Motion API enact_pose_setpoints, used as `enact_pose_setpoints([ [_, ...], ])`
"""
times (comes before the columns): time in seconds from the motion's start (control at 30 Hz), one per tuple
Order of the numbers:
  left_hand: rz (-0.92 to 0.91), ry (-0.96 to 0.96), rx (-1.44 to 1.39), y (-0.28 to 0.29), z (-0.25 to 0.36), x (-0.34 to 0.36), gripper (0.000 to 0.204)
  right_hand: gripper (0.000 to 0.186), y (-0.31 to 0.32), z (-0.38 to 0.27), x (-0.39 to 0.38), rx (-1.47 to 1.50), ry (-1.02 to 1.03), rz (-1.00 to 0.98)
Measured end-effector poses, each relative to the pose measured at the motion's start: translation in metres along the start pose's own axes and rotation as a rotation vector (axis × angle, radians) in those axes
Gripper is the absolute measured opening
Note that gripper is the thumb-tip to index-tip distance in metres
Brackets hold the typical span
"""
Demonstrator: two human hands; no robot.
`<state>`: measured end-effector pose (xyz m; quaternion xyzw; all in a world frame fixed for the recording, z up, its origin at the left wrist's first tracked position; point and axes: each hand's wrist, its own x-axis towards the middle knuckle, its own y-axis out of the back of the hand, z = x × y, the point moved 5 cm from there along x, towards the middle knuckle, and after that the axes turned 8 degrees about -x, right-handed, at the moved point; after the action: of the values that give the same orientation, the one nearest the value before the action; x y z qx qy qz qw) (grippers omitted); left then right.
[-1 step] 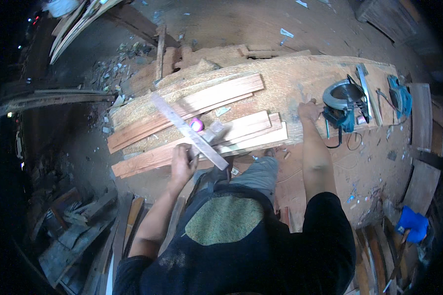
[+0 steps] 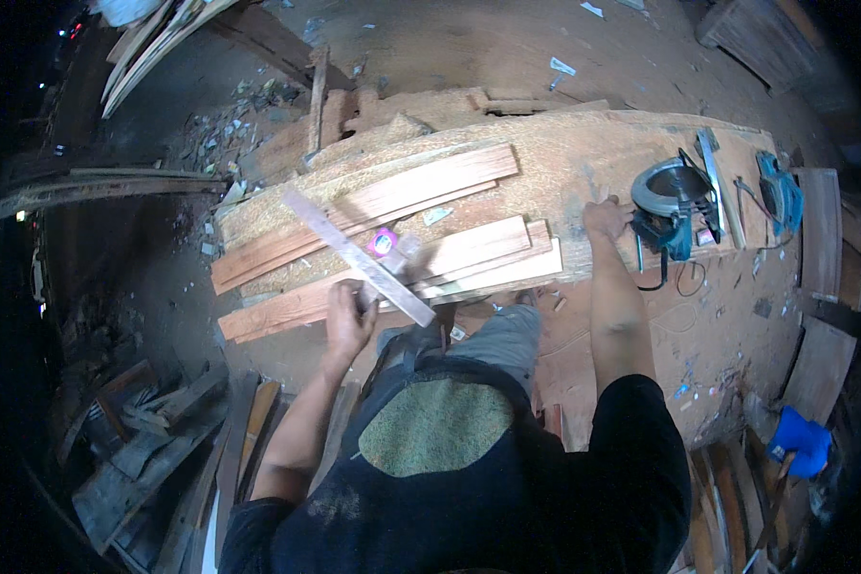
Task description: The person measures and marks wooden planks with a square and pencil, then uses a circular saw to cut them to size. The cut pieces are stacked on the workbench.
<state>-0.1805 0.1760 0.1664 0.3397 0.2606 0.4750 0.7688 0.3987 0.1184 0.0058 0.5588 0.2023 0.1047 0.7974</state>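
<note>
My left hand (image 2: 350,320) has its fingers curled round the lower part of a pale grey wooden straightedge (image 2: 373,268) with a short crosspiece. That piece lies diagonally over two stacks of light reddish planks (image 2: 430,177) on a chipboard-topped bench (image 2: 555,143). A pink tape measure (image 2: 383,243) sits between the stacks, beside the straightedge. My right hand (image 2: 607,218) rests on the bench just left of a teal circular saw (image 2: 662,231), fingers bent and slightly apart; whether they touch the saw I cannot tell.
Another teal power tool (image 2: 777,191) and metal strips (image 2: 713,187) lie at the bench's right end. A cord hangs below the saw. Scrap boards (image 2: 163,450) are piled at lower left, long strips (image 2: 153,38) at upper left, panels (image 2: 818,239) at right, and a blue object (image 2: 799,440) at lower right.
The straightedge and my left hand have shifted slightly to the left. My right hand stays beside the saw; the rest of the scene moves only slightly with the camera.
</note>
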Motion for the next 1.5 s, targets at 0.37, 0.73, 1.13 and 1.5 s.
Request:
enact_pose_setpoints([
  [0.37,0.333,0.461,0.005,0.055,-0.134,-0.079,0.056,0.055,-0.009,0.003,-0.002,0.343,0.062,-0.159],
  [0.73,0.212,0.539,-0.08,0.031,-0.085,-0.082,0.062,0.09,0.15,-0.155,-0.336,0.808,1.149,-0.471],
  [1.13,-0.096,0.48,-0.281,-0.058,-0.045,0.09,0.074,0.058,0.127,-0.065,-0.257,0.67,0.694,-0.198],
  [1.5,-0.283,0.976,0.046,-0.107,-0.105,0.119,0.107,0.055,0.08,0.053,-0.141,0.396,0.389,0.151],
])
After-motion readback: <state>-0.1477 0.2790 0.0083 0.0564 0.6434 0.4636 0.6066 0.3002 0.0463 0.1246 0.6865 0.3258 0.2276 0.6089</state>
